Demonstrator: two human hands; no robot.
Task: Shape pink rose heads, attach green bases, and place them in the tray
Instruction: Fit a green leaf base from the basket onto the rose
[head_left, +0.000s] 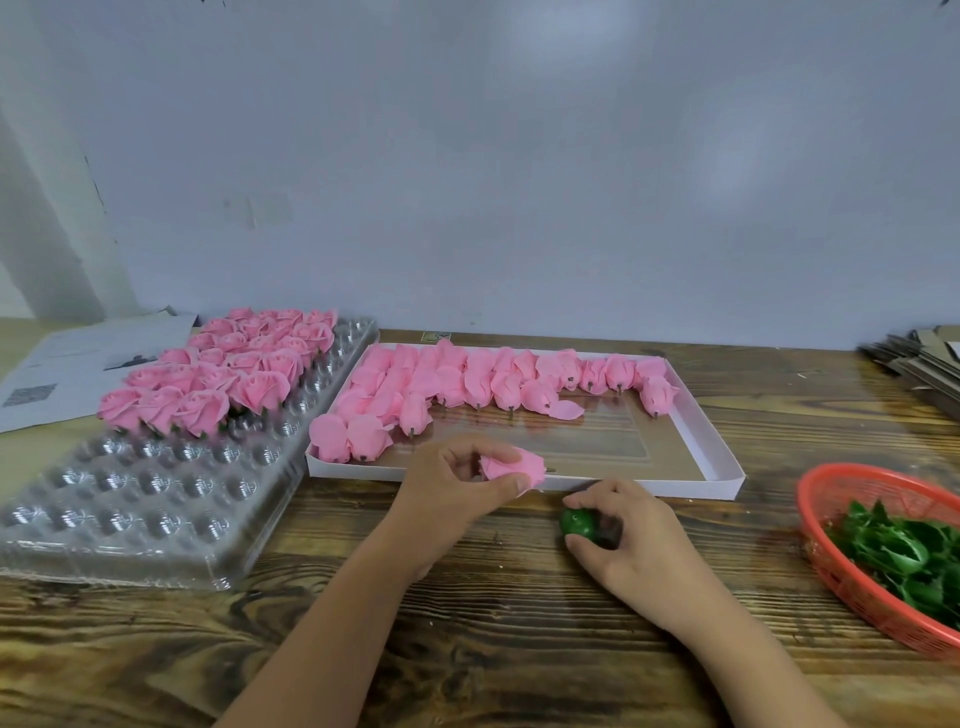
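A pink rose head (511, 464) is pinched in the left hand (457, 486), stem pin pointing right toward the green base (577, 522), which is pinched in the right hand (626, 530) just right of and below it.

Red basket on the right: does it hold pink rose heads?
No, the red basket holds only green leafy bases; the pink rose heads lie in the white box and the clear tray.

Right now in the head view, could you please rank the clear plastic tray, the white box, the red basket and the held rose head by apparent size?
1. clear plastic tray and white box: too alike to rank; the tray lies nearer
2. red basket, cut off by the frame
3. rose head
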